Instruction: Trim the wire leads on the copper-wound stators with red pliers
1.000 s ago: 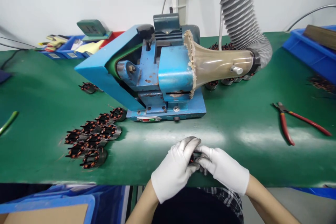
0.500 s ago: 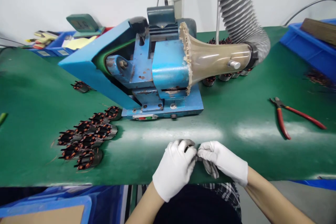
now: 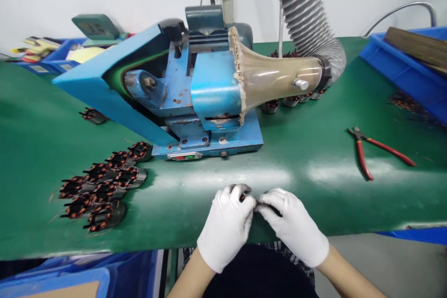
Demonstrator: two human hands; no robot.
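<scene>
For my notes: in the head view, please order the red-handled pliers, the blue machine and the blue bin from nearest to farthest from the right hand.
1. Blue machine, ahead, slightly left.
2. Red-handled pliers, to the right.
3. Blue bin, far right corner.
Measured from the right hand.

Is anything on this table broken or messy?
Yes. The wide mouth of the clear funnel on the blue machine is ragged and chipped along its edge. Loose copper wire bits lie scattered near the blue bin at the right. The red pliers lie open on the green mat.
</scene>
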